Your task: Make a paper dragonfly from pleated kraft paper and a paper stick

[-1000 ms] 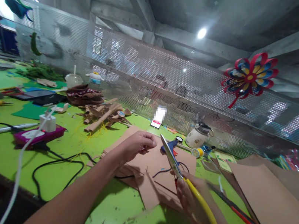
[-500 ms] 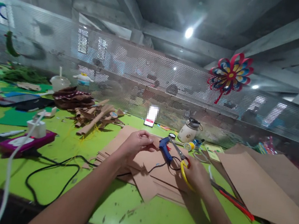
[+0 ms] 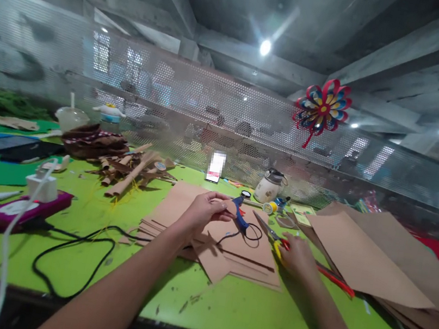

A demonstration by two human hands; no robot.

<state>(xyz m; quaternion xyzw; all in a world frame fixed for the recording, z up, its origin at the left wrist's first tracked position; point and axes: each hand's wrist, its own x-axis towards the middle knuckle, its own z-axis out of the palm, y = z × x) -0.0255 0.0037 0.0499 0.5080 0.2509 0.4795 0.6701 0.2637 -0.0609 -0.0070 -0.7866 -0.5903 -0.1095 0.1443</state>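
My left hand [image 3: 204, 214] is closed in a pinch on a small piece of brown paper [image 3: 230, 207], above a stack of brown paper sheets [image 3: 182, 194]. Just right of that piece, a blue glue gun [image 3: 241, 220] lies on the sheets with its black cord looping beside it. My right hand [image 3: 299, 258] has its fingers on the red and yellow handles of a pair of scissors [image 3: 271, 235], low by the stack's right edge. The blades point up and left, away from the paper piece. A cut brown paper piece [image 3: 211, 259] lies near the stack's front.
A purple power strip [image 3: 52, 208] with a white plug and cables lies left. Behind are rolled paper pieces [image 3: 131, 173], a phone [image 3: 215, 169] and a jar [image 3: 269, 185]. Large brown sheets [image 3: 370, 258] and a red-handled tool [image 3: 336, 281] lie right.
My right hand has moved the scissors away from the glue gun, right and down toward the table. My left hand keeps its pinch on the paper piece. The view has turned slightly right.
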